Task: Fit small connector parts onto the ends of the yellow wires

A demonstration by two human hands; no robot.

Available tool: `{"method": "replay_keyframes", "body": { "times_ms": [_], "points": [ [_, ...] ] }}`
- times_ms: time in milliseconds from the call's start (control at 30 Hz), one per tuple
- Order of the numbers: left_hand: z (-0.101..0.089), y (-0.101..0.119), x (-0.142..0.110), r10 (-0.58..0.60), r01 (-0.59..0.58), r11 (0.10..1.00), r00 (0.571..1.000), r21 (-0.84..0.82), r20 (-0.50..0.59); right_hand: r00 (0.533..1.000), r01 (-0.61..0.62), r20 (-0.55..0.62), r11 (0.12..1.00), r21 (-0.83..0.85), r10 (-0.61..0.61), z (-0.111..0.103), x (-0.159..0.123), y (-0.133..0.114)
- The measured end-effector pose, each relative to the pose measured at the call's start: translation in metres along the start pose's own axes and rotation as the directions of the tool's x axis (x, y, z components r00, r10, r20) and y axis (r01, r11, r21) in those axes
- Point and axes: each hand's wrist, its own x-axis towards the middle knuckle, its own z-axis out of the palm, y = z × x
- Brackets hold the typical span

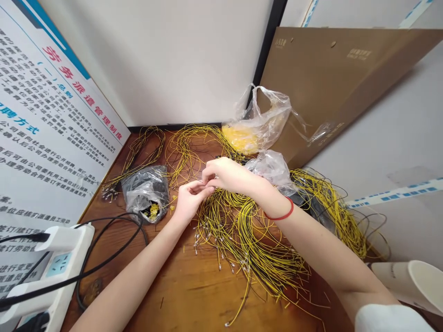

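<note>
The left hand (192, 200) and right hand (224, 175) meet just above the heap of yellow wires (242, 240), fingertips pinched together; whether they grip a strand is too fine to tell. The heap lies tangled on the wooden table (173, 295), so a hard tug could snag neighbouring strands or bend their small pale tips (218, 266). Left of the heap, a knock could spill the yellow bits from the grey plastic bag (147, 193). Further left, the black cable (110, 249) and power strip (57, 272) could catch trailing wires.
</note>
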Motion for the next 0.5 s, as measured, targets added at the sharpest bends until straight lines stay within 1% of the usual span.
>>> {"method": "replay_keyframes", "body": {
  "times_ms": [100, 167, 200, 233, 267, 333, 367, 433, 500],
  "points": [
    [-0.001, 0.004, 0.001, -0.053, 0.054, 0.998, 0.998, -0.014, 0.029, 0.999, -0.021, 0.032, 0.996, 0.086, 0.018, -0.002, 0.000, 0.002],
    [-0.001, 0.005, 0.001, -0.083, 0.084, 0.996, 0.996, -0.035, 0.041, 0.999, -0.031, 0.023, 0.986, 0.165, 0.028, -0.001, -0.005, 0.004],
    [-0.001, 0.006, 0.001, -0.096, 0.098, 0.994, 0.995, -0.054, 0.035, 0.999, -0.036, -0.026, 0.983, 0.181, 0.042, 0.002, -0.009, 0.004],
    [-0.001, 0.006, 0.001, -0.109, 0.110, 0.991, 0.994, -0.077, 0.022, 0.990, -0.052, -0.120, 0.984, 0.169, 0.073, 0.006, -0.014, 0.003],
    [0.000, 0.005, 0.001, -0.122, 0.122, 0.987, 0.993, -0.102, 0.004, 0.964, -0.080, -0.240, 0.988, 0.132, 0.110, 0.012, -0.019, 0.001],
    [0.001, 0.003, 0.001, -0.138, 0.131, 0.981, 0.990, -0.146, -0.039, 0.861, -0.164, -0.485, 0.986, 0.019, 0.153, 0.028, -0.032, -0.003],
    [0.001, 0.002, 0.000, -0.139, 0.128, 0.979, 0.988, -0.162, -0.060, 0.833, -0.180, -0.537, 0.983, -0.034, 0.134, 0.036, -0.038, -0.005],
    [0.002, -0.001, 0.000, -0.126, 0.108, 0.978, 0.987, -0.180, -0.096, 0.855, -0.127, -0.515, 0.988, -0.084, 0.066, 0.053, -0.048, -0.008],
    [0.003, -0.003, -0.002, -0.104, 0.083, 0.981, 0.988, -0.175, -0.112, 0.868, -0.071, -0.495, 0.996, -0.054, 0.035, 0.066, -0.054, -0.008]
  ]
}}
